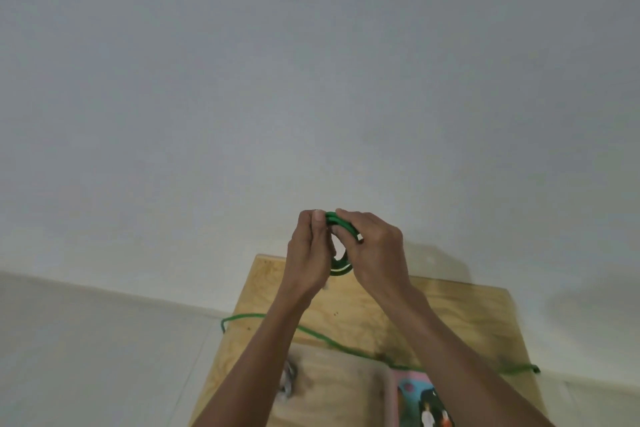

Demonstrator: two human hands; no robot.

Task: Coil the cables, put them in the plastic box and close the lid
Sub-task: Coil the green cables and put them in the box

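1. The left hand [310, 246] has thumb and fingers pinched shut on the top of the green cable [341, 236] loops; the right hand [375, 246] is curled closed around the same loops, a metal plug tip showing at its fingers.
2. The small coil hangs between both hands, raised above the far edge of the wooden table [450, 319].
3. The uncoiled tail trails across the table, looping off its left edge and past its right edge.
4. Likely risk: the tail snagging a table edge, tugging the loops loose.
5. The plastic box is not in view.
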